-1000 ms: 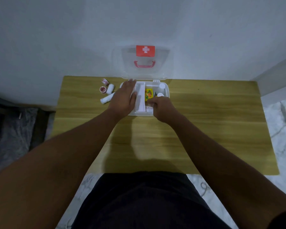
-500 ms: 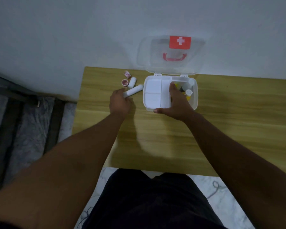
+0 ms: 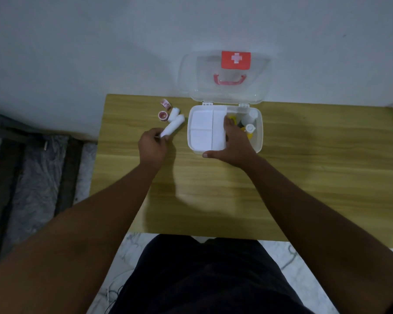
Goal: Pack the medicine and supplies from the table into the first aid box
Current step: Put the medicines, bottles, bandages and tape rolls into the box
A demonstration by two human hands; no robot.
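The first aid box (image 3: 259, 132) sits open near the far edge of the wooden table (image 3: 304, 177), its clear lid (image 3: 225, 87) leaning back against the wall with a red cross label and red handle showing. A white divided tray (image 3: 204, 130) fills the box's left part; on the right, two small white bottles (image 3: 250, 121) and something yellow poke out, mostly covered, so what the yellow thing is cannot be told. The right hand (image 3: 232, 143) lies spread over the box's near edge and the tray's right side, fingers wide, thumb on the front rim. Left of the box, the left hand (image 3: 152, 146) pinches the near end of a white bandage roll (image 3: 173, 128). Another white roll (image 3: 174, 112) lies just behind it, touching, with two small reddish tape rolls (image 3: 163, 109) beside; their print is too small to read
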